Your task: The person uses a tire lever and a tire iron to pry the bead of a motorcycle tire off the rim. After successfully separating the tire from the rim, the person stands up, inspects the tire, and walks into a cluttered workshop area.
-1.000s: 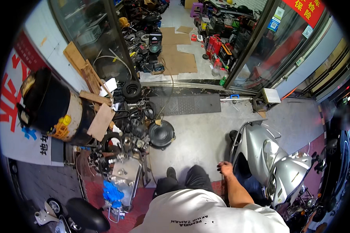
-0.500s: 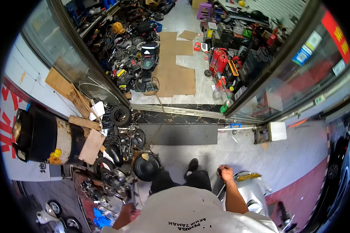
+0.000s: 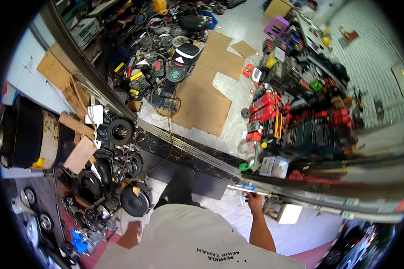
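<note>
Out to the right of my body is my right hand (image 3: 255, 203), its fingers curled together. What they hold, if anything, is too small to make out. In the picture it lies close to a blue-handled item (image 3: 248, 188) and a pale bar (image 3: 238, 188) near the door sill. My left hand (image 3: 133, 227) hangs low at my left side, blurred, its fingers not clear. Just beyond it, a round black pan-shaped part (image 3: 135, 201) stands by a heap of motorcycle parts (image 3: 104, 210). One dark-trousered leg (image 3: 179, 186) reaches onto the dark mat (image 3: 211, 184) before the doorway.
A metal door track (image 3: 188, 150) crosses ahead. Inside, flattened cardboard (image 3: 206, 105) covers part of the floor, between piled parts with a black seat (image 3: 194, 23) and red fire extinguishers (image 3: 265, 112). A hose (image 3: 170, 134) trails over the sill. Left stands a rusty drum (image 3: 49, 134).
I have stepped forward toward the doorway, and my view has turned to the right. My right hand now appears beside the blue-handled item and the pale bar.
</note>
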A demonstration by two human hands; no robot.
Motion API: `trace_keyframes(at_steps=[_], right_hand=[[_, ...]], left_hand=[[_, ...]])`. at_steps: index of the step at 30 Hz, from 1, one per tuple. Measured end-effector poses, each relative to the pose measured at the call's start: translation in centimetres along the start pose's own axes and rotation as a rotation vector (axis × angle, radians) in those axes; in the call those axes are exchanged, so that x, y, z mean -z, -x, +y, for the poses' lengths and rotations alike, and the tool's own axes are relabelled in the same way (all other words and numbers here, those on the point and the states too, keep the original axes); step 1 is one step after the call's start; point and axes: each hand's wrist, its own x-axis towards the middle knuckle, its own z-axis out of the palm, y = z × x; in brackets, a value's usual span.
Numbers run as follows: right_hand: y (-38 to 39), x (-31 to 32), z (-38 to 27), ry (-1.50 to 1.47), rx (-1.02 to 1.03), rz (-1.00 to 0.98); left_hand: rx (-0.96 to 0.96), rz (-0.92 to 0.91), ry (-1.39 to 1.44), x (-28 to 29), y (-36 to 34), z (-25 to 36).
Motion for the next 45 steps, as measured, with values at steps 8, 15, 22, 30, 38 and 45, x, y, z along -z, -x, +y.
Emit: trace_keyframes(at_steps=[8,15,22,30,38,45], right_hand=[[-8.3,5.4,-10.9,0.014,-0.487,0.061],[-21.9,3.8,-21.2,-0.023,-0.479,-0.074],[-43.1,-1.8,-35.6,0.002,-0.377,-0.199],[-69.2,-8.6,-56.8,0.276,0.287,-0.248],[-67.9,-24.9,-82.2,0.374,0.306,-0.296],[-64.7,-42.8,-96.6,0.762,0.669,-0.690]], left_hand=[[-0.591,0.109,-0.017,-10.3,6.1,39.5],[-0.513,0.277,0.024,-11.2,12.1,55.4],[-0.119,0.160,0.041,-15.8,9.2,52.2],[-0.131,0.469,-0.474,-19.3,11.7,64.6],[-0.480,0.883,-0.588,-9.4,16.9,105.4],[-0.698,1.427,-0.770,10.5,20.5,139.0]])
